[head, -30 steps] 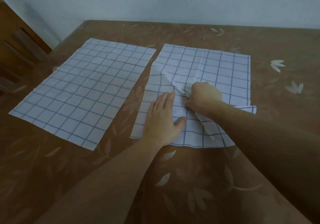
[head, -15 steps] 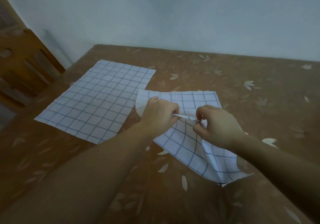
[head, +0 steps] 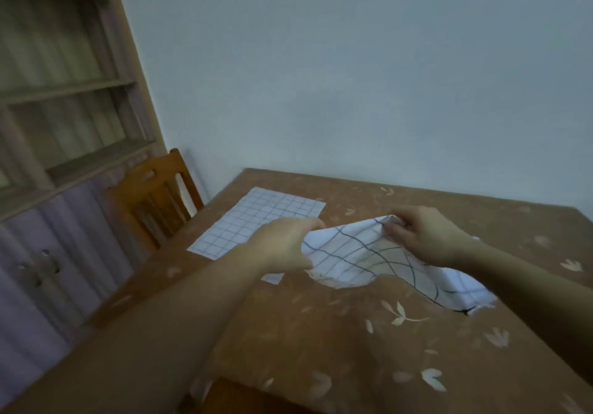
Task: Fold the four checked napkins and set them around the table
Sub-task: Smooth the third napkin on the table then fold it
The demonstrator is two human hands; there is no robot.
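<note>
A white napkin with blue checks (head: 359, 253) hangs lifted above the table between both hands, sagging in the middle. My left hand (head: 285, 243) grips its left edge and my right hand (head: 426, 237) pinches its upper right corner. The napkin's lower right part trails down to the tablecloth. A second checked napkin (head: 253, 221) lies flat and unfolded at the far left of the table, partly hidden behind my left hand. I can see only two napkins.
The table wears a brown cloth with pale leaf prints (head: 385, 349). A wooden chair (head: 154, 202) stands at the table's left side. Behind it are a shelf unit and cupboard (head: 57, 125), and a plain wall runs along the far edge.
Both hands have gathered the right napkin and raised it off the table. The view has tilted upward, so the chair, shelves and wall now show.
</note>
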